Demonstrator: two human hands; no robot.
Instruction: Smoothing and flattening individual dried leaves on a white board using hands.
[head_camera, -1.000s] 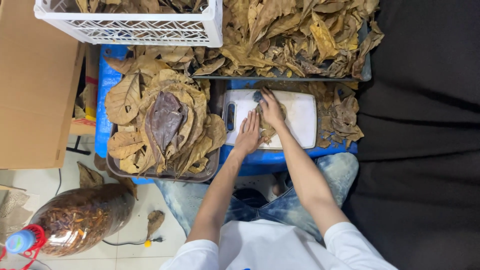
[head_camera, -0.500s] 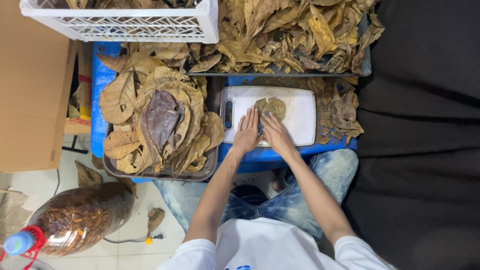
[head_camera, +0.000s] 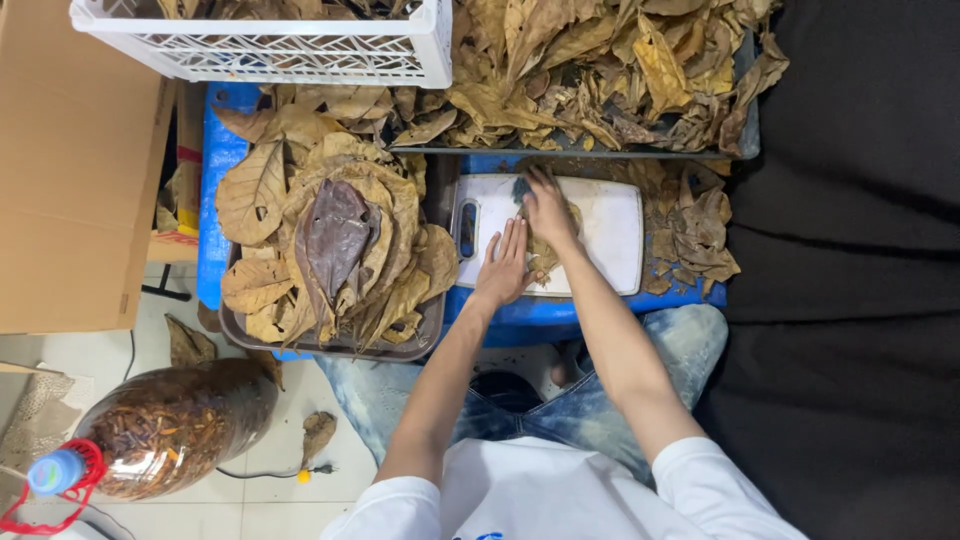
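A white cutting board (head_camera: 612, 232) lies on a blue table, with a dry brown leaf (head_camera: 543, 258) spread on it. My left hand (head_camera: 503, 265) rests flat on the leaf's near left side, fingers straight and together. My right hand (head_camera: 546, 208) presses flat on the leaf's far part, fingers spread toward the board's far edge. Neither hand grips anything. Something dark pokes out by my right fingertips; I cannot tell what it is.
A dark tray (head_camera: 334, 346) piled with flattened leaves sits left of the board. A white plastic crate (head_camera: 300, 55) and a heap of dry leaves (head_camera: 600, 70) lie beyond. Loose leaves (head_camera: 695, 225) lie right. A cardboard box (head_camera: 75, 170) and a filled plastic bottle (head_camera: 170, 425) stand at left.
My right hand has slid away from me along the leaf, from beside the left hand toward the board's far edge. The left hand stays flat on the leaf.
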